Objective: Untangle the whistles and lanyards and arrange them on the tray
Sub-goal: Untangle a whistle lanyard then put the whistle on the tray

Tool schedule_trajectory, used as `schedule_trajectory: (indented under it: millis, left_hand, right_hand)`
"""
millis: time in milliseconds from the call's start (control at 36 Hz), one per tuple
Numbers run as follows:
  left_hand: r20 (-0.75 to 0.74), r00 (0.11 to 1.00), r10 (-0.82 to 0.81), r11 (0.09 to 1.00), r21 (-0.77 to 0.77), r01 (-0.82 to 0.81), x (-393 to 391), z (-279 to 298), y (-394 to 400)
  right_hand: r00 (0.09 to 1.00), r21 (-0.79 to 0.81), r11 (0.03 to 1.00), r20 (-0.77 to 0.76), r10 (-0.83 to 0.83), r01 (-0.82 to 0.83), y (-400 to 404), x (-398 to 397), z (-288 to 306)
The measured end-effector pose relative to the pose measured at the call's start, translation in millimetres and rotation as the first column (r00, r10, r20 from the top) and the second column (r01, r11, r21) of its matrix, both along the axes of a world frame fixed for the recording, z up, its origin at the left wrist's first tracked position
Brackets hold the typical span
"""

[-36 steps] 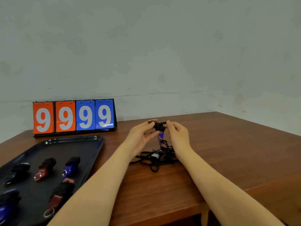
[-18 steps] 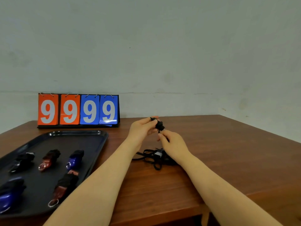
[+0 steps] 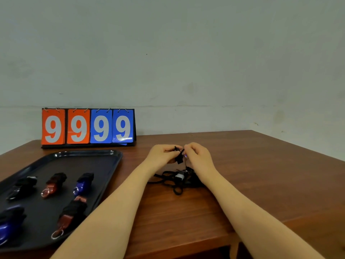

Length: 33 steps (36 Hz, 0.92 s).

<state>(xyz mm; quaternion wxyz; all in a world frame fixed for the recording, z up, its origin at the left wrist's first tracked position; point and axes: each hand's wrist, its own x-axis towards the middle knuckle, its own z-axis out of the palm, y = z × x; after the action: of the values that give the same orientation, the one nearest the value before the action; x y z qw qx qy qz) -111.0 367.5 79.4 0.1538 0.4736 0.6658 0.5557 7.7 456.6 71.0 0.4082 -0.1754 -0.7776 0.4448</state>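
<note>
Change vs. 0.5 s ago: right hand [image 3: 198, 156] has come back up from the pile to meet left hand [image 3: 162, 154] above the worktop [image 3: 261, 184]; both now work the same small bundle.

Hands: left hand's fingers curl round a wrapped black lanyard [image 3: 179, 158], pinching it at the top. Right hand pinches the same lanyard from the opposite side; a glint of blue whistle [image 3: 186, 156] shows betw. the fingertips. Exact finger placement too small to tell.

Directly below, resting on the worktop and touching the right wrist area: remaining tangle of black cords [image 3: 173, 181] w/ a grey-and-black whistle [image 3: 179, 176] in it. One strand appears to run from the held bundle down into the tangle; can't confirm.

Left of the arms: dark tray [image 3: 104, 156] w/ wrapped whistles laid out in two rows, black, red, blue at back, blue and red in front. Scoreboard [image 3: 87, 127] reading 9999 behind the tray.

Risks, by judgement:
- If a strand is still linked, lifting the bundle toward the tray would drag the tangle and could tighten a knot.
- Wrapped cord may spring loose if either pinch eases before set-down.
- Front tray row sits near the edge; careless placement could disturb pieces already arranged.
</note>
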Motion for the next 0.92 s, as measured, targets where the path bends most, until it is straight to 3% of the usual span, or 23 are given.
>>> schedule_trajectory:
  millis: [167,278,472,611,778,917]
  left_hand:
    - [0.297,0.946,-0.131,0.99,0.082,0.112,5,10,-4]
    - [0.443,0.852,-0.28,0.96,0.137,0.245,11,14,-6]
    - [0.59,0.676,-0.442,0.892,0.209,0.401,14,22,-13]
    - [0.628,0.595,-0.502,0.865,0.352,0.359,16,24,-13]
    - [0.591,0.696,-0.407,0.903,0.377,0.207,18,23,-6]
    - [0.654,0.665,-0.361,0.904,0.421,0.077,16,20,-2]
  right_hand:
    - [0.977,-0.337,0.941,-0.182,-0.111,0.044,10,0,6]
    - [0.963,-0.437,0.899,-0.23,-0.144,0.03,11,3,9]
    - [0.979,-0.374,0.925,-0.203,-0.009,-0.069,9,5,8]
    - [0.979,-0.393,0.908,-0.19,0.072,-0.143,5,5,9]
    - [0.996,-0.335,0.94,-0.073,0.047,-0.069,6,2,5]
    - [0.999,-0.111,0.994,0.048,0.008,-0.003,3,-4,0]
